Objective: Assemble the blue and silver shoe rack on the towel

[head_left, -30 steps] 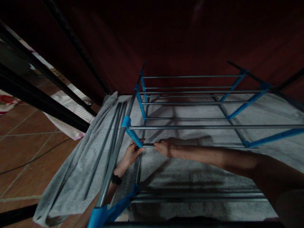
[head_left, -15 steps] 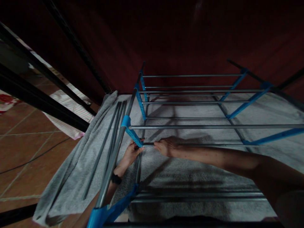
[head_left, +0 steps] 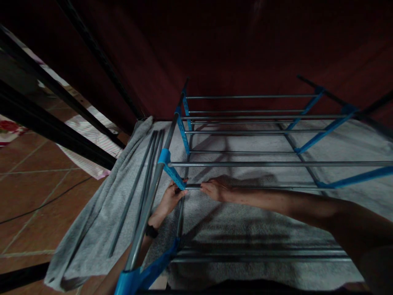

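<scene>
A rack of grey metal tubes and blue plastic brackets stands in front of me. My left hand (head_left: 172, 197) is closed around the lower end of a blue bracket (head_left: 175, 176), where a lower crossbar (head_left: 264, 187) meets it. My right hand (head_left: 214, 190) grips that same crossbar a short way to the right, fingers wrapped over it. Above both hands runs an upper crossbar (head_left: 276, 164), fixed at the bracket's top. A slanting side tube (head_left: 153, 192) passes over my left forearm. The fingertips of my left hand are partly hidden behind the bracket.
Several loose metal tubes (head_left: 135, 196) lie on a grey towel-like cloth (head_left: 82, 233) to the left. Behind the rack hangs a dark red sheet (head_left: 233, 49). Black bars (head_left: 58, 123) cross the left side above a tiled floor (head_left: 27, 192). More crossbars (head_left: 260, 256) run near the front.
Both hands keep their hold on the bracket and crossbar. The view has shifted very slightly; nothing else has visibly moved.
</scene>
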A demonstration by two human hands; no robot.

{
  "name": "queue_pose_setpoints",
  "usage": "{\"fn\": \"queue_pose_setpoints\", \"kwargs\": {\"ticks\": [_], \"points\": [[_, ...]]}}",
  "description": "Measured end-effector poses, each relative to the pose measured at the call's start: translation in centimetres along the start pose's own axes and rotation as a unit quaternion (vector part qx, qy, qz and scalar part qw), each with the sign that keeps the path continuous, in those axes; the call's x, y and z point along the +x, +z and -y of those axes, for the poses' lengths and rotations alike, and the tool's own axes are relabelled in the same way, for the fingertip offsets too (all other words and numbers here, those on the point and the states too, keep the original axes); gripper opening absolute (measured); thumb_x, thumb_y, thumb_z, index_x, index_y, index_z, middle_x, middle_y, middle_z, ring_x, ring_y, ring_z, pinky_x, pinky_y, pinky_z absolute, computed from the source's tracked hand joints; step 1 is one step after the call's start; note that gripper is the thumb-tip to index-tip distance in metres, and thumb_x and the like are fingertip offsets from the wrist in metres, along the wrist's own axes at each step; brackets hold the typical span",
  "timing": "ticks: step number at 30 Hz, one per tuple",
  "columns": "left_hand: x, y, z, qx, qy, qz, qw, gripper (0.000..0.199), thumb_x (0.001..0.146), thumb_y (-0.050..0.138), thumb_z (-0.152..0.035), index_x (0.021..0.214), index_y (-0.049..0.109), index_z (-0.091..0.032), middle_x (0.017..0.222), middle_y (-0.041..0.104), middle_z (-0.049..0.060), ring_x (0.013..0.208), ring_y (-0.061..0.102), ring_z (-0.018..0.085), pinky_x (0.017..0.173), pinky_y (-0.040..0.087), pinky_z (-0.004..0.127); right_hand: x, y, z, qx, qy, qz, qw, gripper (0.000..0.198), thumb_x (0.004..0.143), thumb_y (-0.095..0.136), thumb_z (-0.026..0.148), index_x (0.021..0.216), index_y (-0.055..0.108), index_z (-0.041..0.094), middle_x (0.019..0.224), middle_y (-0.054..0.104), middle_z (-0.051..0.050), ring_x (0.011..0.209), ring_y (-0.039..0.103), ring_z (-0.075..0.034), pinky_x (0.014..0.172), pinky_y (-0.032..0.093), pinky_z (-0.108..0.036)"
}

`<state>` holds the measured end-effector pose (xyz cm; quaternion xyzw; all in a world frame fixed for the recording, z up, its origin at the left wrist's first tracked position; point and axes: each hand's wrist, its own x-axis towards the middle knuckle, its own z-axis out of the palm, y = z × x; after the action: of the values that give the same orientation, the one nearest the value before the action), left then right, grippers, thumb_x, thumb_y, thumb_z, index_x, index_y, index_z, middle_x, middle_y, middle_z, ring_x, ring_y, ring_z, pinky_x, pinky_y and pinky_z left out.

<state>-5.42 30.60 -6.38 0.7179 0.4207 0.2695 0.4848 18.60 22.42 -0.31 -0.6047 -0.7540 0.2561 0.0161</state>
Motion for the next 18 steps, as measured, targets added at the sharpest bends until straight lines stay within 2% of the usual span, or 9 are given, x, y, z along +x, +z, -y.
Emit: {"fn": "queue_pose_setpoints", "kwargs": {"ticks": [7, 14, 18], "points": [[0.1, 0.1, 0.9, -0.008, 0.005, 0.001, 1.0, 0.041, 0.077, 0.075, -0.045, 0.108, 0.075, -0.019, 0.126, 0.064, 0.012, 0.116, 0.061, 0.028, 0.102, 0.051, 0.043, -0.2, 0.2, 0.1, 0.012, -0.011, -0.01, 1.0, 0.035, 0.106, 0.038, 0.037, 0.107, 0.069, 0.02, 0.087, 0.071, -0.004, 0.076, 0.061, -0.016, 0.065, 0.035, -0.027], [0.1, 0.0, -0.9, 0.01, -0.013, -0.005, 1.0, 0.05, 0.074, 0.075, -0.054, 0.107, 0.075, -0.018, 0.125, 0.067, 0.013, 0.117, 0.063, 0.029, 0.104, 0.05, 0.045, 0.1, 0.1, 0.6, -0.004, -0.006, -0.044, 0.999, 0.03, 0.105, 0.042, 0.032, 0.105, 0.069, 0.018, 0.092, 0.074, -0.005, 0.077, 0.063, -0.014, 0.064, 0.035, -0.026], [0.1, -0.4, -1.3, 0.066, -0.015, 0.001, 0.998, 0.061, 0.07, 0.07, -0.067, 0.107, 0.075, -0.019, 0.12, 0.072, 0.012, 0.118, 0.064, 0.033, 0.107, 0.049, 0.047, 0.6, 0.3, 0.9, -0.018, -0.008, -0.019, 1.0, 0.03, 0.104, 0.04, 0.037, 0.108, 0.066, 0.022, 0.098, 0.076, -0.003, 0.078, 0.067, -0.016, 0.062, 0.038, -0.025]]}}
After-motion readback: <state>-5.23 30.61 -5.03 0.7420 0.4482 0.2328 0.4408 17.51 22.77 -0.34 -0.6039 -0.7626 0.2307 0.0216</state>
